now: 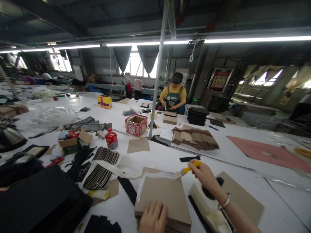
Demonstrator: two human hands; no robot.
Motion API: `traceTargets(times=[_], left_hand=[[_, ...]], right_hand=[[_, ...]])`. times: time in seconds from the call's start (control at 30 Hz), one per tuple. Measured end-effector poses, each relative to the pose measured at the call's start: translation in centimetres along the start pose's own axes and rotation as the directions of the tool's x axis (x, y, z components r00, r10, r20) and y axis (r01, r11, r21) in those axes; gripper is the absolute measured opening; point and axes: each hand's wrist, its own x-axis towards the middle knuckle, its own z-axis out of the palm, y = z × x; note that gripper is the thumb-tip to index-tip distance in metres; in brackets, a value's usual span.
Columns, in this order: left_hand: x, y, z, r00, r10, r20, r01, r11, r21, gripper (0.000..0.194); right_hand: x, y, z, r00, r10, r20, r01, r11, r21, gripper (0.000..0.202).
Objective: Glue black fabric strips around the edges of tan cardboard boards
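While a long white worktable (pixel 160 155) stretches away from the hands under strip lights, a person presses a stack of brown card sheets (pixel 162 197) flat with the left hand (pixel 153 220), fingers spread and laid on the near edge of the top sheet, gripping nothing. The right hand (pixel 206 176), just beyond and to the right of that stack, is closed around the yellow handle of a small brush (pixel 188 169), whose pale bristles touch the far right corner of the top sheet, where a glossy wet band runs along the far edge. The step in hand appears to be coating that sheet's border with glue; the next stroke would likely call for steady pressure from the left hand and an even drag of the bristles along the edge. Under the right wrist lies a cream-coloured container (pixel 206 207). Left of the left hand sits a fanned row of dark strips (pixel 102 166); well beyond both hands, a co-worker in a yellow shirt (pixel 175 95) stands at the table's far end.
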Motion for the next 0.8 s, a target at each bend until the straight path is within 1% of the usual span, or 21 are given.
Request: traceTargets(times=[0.07,0.1,0.13,0.17,0.2,0.23,0.27,0.3,0.33,0.37,0.4,0.43,0.5,0.53,0.57,0.6,0.63,0.67,0.73,0.77,0.8], left_hand=[[0.4,-0.3,0.2,0.995,0.005,0.097,-0.001,0.999,-0.038,0.029],[0.6,-0.5,0.2,0.992,0.015,0.128,-0.007,0.998,-0.061,0.029],[0.8,-0.6,0.2,0.99,0.025,0.139,-0.014,0.996,-0.083,0.028],[0.9,-0.7,0.1,0.99,0.032,0.138,-0.018,0.995,-0.102,0.027],[1.1,-0.8,0.0,0.989,0.033,0.143,-0.017,0.993,-0.116,0.027],[1.3,-0.8,-0.4,0.985,0.025,0.17,-0.004,0.992,-0.122,0.027],[1.6,-0.7,-0.8,0.975,0.008,0.221,0.019,0.992,-0.123,0.027],[2.0,-0.7,-1.3,0.958,-0.011,0.288,0.047,0.992,-0.119,0.029],[2.4,-0.5,-2.0,0.935,-0.026,0.354,0.07,0.991,-0.113,0.031],[2.9,-0.4,-2.6,0.91,-0.03,0.414,0.081,0.991,-0.106,0.033],[3.4,-0.3,-3.2,0.887,-0.028,0.46,0.081,0.992,-0.096,0.034],[3.9,-0.2,-3.7,0.867,-0.012,0.499,0.06,0.995,-0.081,0.034],[4.8,-0.1,-4.5,0.821,0.05,0.568,-0.024,0.998,-0.053,0.029],[5.1,-0.1,-4.7,0.798,0.088,0.596,-0.075,0.996,-0.046,0.025],[5.4,-0.1,-4.9,0.778,0.126,0.615,-0.124,0.991,-0.045,0.021],[5.6,-0.1,-5.0,0.762,0.163,0.627,-0.168,0.984,-0.052,0.016],[5.7,-0.1,-5.2,0.749,0.197,0.633,-0.204,0.977,-0.063,0.012],[5.8,-0.2,-5.3,0.738,0.229,0.634,-0.235,0.969,-0.075,0.011],[6.0,-0.3,-5.7,0.716,0.292,0.635,-0.3,0.949,-0.098,0.014],[6.1,-0.3,-5.9,0.71,0.317,0.629,-0.326,0.94,-0.106,0.016],[6.3,-0.4,-6.2,0.711,0.334,0.619,-0.343,0.933,-0.109,0.017]], right_hand=[[-1.8,-1.2,-0.9,0.989,-0.119,0.084,0.124,0.99,-0.061,0.027],[-3.0,-1.8,-0.9,0.964,-0.204,0.169,0.225,0.967,-0.116,0.022],[-4.3,-2.5,-0.7,0.919,-0.284,0.275,0.34,0.923,-0.182,0.019],[-5.8,-3.0,-0.3,0.856,-0.342,0.387,0.454,0.856,-0.246,0.016],[-7.3,-3.5,0.0,0.789,-0.371,0.49,0.552,0.777,-0.301,0.016],[-8.7,-3.9,0.4,0.736,-0.37,0.567,0.619,0.708,-0.34,0.015],[-10.0,-4.2,0.6,0.703,-0.355,0.616,0.651,0.67,-0.357,0.015],[-11.2,-4.6,0.6,0.682,-0.335,0.65,0.662,0.66,-0.355,0.016],[-12.1,-4.9,0.3,0.676,-0.321,0.663,0.653,0.677,-0.338,0.016],[-12.9,-5.1,-0.3,0.688,-0.312,0.655,0.622,0.719,-0.311,0.014],[-13.4,-5.2,-1.1,0.721,-0.304,0.623,0.566,0.777,-0.276,0.011],[-13.9,-5.2,-2.1,0.774,-0.288,0.564,0.488,0.839,-0.24,0.01],[-14.6,-4.7,-4.4,0.898,-0.218,0.383,0.303,0.936,-0.177,0.018],[-15.0,-4.1,-5.6,0.946,-0.173,0.273,0.22,0.964,-0.152,0.024],[-15.5,-3.3,-6.7,0.979,-0.122,0.166,0.144,0.981,-0.128,0.028],[-16.1,-2.3,-7.7,0.996,-0.065,0.061,0.071,0.992,-0.103,0.032],[-16.9,-1.2,-8.7,0.999,-0.002,-0.032,-0.001,0.997,-0.074,0.037],[-17.7,-0.1,-9.6,0.991,0.069,-0.112,-0.074,0.997,-0.039,0.042],[-19.7,2.0,-11.1,0.949,0.202,-0.242,-0.202,0.979,0.023,0.047],[-20.6,2.8,-11.7,0.927,0.236,-0.291,-0.237,0.971,0.033,0.048],[-21.6,3.5,-12.2,0.916,0.236,-0.325,-0.244,0.97,0.017,0.047]])
